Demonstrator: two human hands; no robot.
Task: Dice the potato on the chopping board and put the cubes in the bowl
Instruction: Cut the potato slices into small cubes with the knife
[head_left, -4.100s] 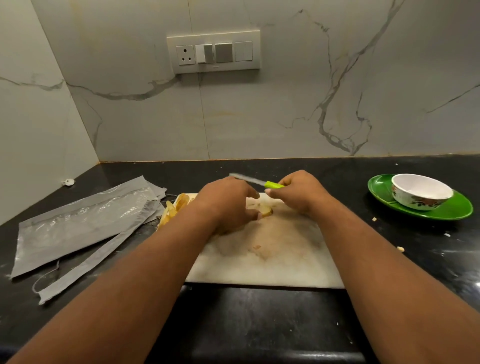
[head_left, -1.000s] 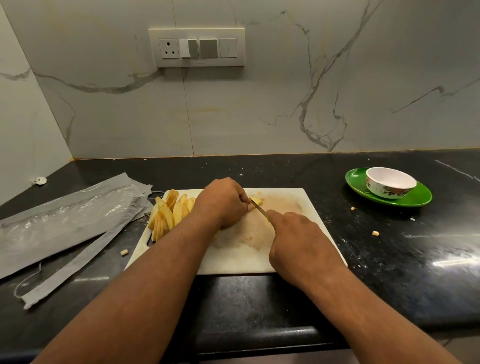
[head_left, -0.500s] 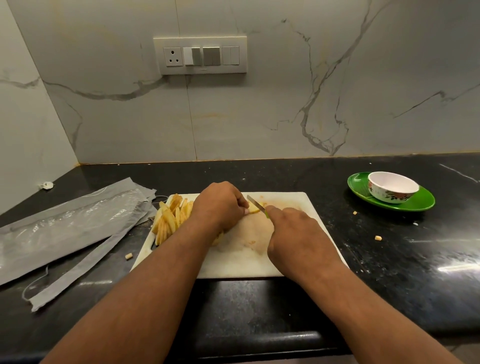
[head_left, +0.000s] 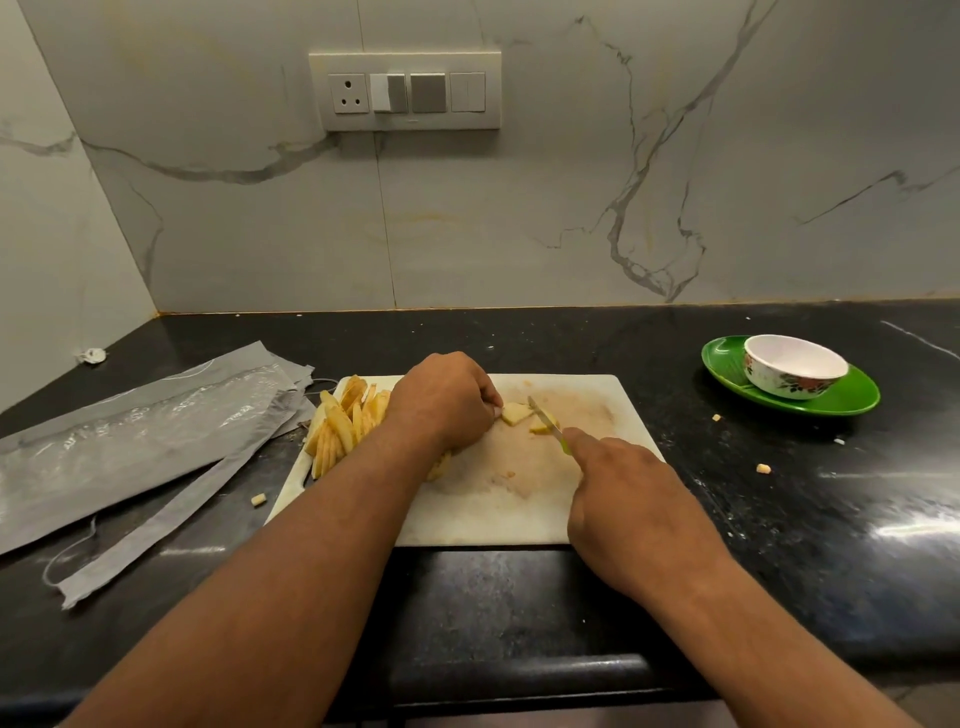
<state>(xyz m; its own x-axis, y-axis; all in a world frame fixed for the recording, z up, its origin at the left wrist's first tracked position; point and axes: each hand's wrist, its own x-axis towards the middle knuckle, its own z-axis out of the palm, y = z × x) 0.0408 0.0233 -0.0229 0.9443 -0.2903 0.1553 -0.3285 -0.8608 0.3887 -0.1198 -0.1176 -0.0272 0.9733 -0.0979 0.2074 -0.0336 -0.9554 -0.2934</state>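
Head view, from the left edge of the surface across: we see grey plastic packaging lying flat, then the chopping board near the front edge, with a heap of potato sticks on its left end. Our left hand is curled over a few sticks and pins them down. Half a second ago the knife was just reaching them; now its blade stands between the held piece and a freshly cut potato cube. Our right hand is clamped on the green handle. So the dicing is moving along, though most sticks remain uncut. The bowl, on a green plate toward the right edge, looks empty, and a few cubes lie stray on the surface.
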